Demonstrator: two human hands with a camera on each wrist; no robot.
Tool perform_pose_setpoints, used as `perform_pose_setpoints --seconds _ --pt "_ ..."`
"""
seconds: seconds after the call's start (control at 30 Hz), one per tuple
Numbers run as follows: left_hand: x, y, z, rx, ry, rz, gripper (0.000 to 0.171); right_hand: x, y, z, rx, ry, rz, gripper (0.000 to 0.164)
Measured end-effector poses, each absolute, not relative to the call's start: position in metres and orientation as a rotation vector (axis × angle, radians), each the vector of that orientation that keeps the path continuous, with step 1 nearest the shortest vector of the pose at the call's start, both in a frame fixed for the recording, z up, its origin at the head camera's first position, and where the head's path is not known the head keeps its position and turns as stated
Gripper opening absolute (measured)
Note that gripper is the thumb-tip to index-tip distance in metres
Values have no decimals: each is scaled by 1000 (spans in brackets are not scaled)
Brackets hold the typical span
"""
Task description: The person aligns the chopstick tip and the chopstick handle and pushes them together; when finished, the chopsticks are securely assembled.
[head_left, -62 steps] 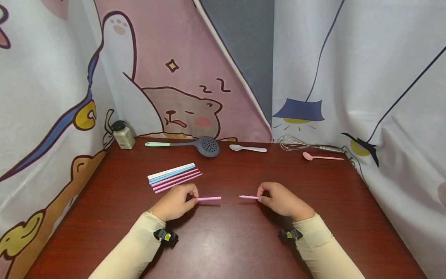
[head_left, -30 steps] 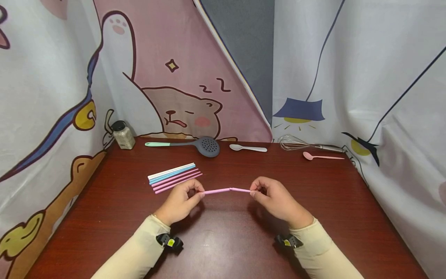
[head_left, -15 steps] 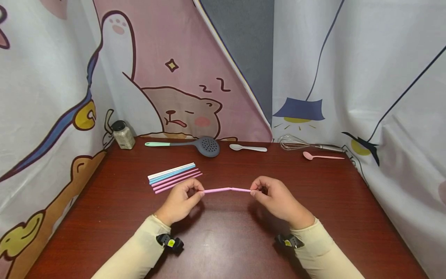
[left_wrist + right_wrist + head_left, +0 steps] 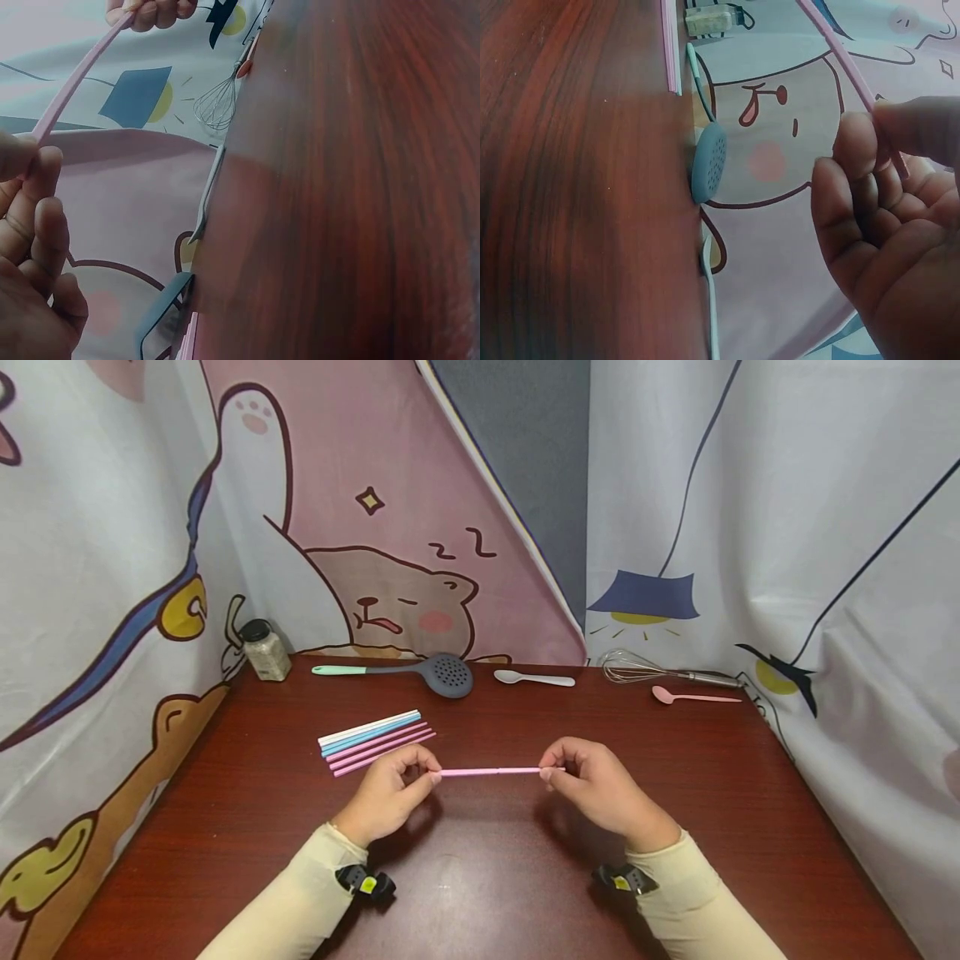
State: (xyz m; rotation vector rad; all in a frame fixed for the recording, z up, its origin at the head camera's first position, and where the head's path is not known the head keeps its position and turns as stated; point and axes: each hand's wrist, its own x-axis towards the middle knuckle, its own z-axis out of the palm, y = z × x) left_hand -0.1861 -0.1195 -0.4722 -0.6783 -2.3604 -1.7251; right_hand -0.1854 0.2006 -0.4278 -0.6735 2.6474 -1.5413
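My left hand (image 4: 390, 795) pinches a pink straw (image 4: 468, 772) between thumb and forefinger. My right hand (image 4: 607, 793) pinches another pink straw (image 4: 519, 770) in the same way. The two straws meet end to end midway between the hands, in one nearly straight line above the table. In the left wrist view, the left hand (image 4: 34, 240) is close, and the straw (image 4: 79, 79) slants up to the right fingertips. In the right wrist view, the free end of the straw (image 4: 901, 163) sticks out past the right hand's (image 4: 900, 217) thumb and forefinger.
Several white, blue and pink straws (image 4: 375, 739) lie side by side beyond my left hand. Along the back stand or lie a jar (image 4: 265, 652), a slotted spatula (image 4: 448, 677), a white spoon (image 4: 534, 679), a whisk (image 4: 637, 668) and a pink spoon (image 4: 693, 697). Printed curtains surround the table (image 4: 480, 893).
The hands have come together from a gap between the two pink straws until the ends met. The bend at the joint has straightened, and the right straw's end now shows past the right fingers.
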Motion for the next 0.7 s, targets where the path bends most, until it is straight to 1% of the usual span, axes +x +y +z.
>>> perform_pose_setpoints --seconds 0.13,0.3,0.53,0.7 --pt "-186 -119 -472 -637 -2312 -1724 9 -187 200 -429 -656 2698 -1553 10" --pt "-188 -119 -473 -590 -2306 -1710 11 -188 200 -430 -614 2796 -1521 11" --pt "-188 -119 -474 -572 -2289 -1725 14 -188 199 -430 -610 2839 -1563 13" --pt "-188 -119 -474 -575 -2253 -1735 11 -188 197 -432 -609 2883 -1572 11"
